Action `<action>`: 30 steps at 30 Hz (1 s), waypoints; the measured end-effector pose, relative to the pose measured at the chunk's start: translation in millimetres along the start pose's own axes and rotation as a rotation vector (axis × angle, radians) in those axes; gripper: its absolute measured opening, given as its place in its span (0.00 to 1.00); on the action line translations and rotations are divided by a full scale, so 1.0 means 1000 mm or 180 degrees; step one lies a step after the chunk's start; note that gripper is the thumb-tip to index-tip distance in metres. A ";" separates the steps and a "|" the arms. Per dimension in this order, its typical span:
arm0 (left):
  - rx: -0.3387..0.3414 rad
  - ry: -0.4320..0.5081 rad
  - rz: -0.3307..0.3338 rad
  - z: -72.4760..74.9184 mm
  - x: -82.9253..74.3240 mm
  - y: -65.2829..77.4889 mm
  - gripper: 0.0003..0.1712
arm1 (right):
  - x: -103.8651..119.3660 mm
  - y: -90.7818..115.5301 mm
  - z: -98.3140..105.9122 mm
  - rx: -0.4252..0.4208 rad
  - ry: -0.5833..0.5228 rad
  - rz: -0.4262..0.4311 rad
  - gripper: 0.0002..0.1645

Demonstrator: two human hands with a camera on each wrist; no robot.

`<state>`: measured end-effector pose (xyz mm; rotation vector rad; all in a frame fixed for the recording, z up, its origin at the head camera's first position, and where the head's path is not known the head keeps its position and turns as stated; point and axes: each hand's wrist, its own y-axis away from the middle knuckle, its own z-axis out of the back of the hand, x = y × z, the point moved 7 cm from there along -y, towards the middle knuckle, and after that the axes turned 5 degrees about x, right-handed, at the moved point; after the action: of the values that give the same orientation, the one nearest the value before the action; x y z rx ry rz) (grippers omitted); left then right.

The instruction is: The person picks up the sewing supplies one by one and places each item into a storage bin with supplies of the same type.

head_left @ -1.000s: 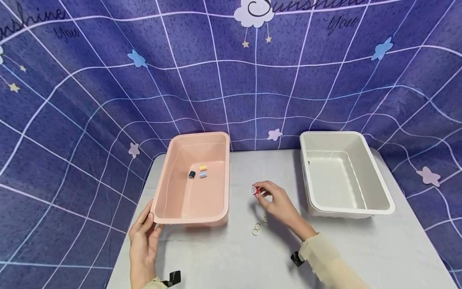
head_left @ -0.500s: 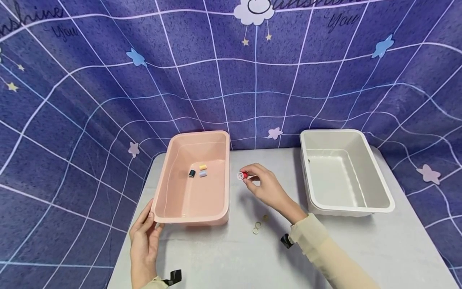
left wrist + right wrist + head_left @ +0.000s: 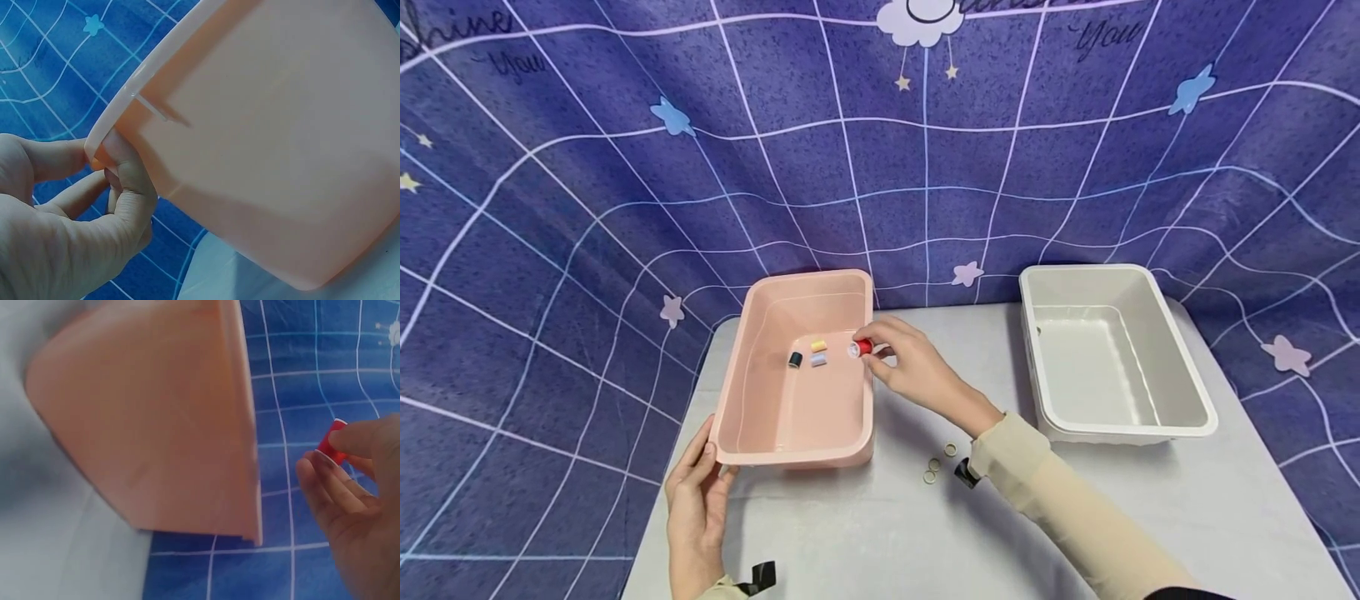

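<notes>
My right hand pinches a red thread spool with white ends, above the right rim of the pink basin. In the right wrist view the red spool sits between thumb and fingers, apart from the basin wall. My left hand grips the basin's near left corner; in the left wrist view its thumb and fingers pinch the rim. On the basin floor lie a yellow spool, a dark spool and a light blue spool.
A white basin stands at the right of the grey-white table. Between the basins, nearer the front, lie small pale rings. A blue patterned curtain hangs behind and at the sides.
My right hand has carried the red spool left and away from me, from over the table to the pink basin's right rim. The left hand keeps its grip on the corner.
</notes>
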<state>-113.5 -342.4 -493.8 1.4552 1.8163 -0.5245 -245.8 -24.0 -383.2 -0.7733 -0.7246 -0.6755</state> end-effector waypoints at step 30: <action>-0.0046 0.0054 0.0002 -0.001 0.004 -0.001 0.25 | 0.001 -0.116 -0.053 0.0792 0.0611 -0.0419 0.09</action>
<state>-114.9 -339.3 -497.0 1.4548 1.8291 -0.4992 -316.4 -128.7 -366.5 -0.4288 -0.6724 -0.7509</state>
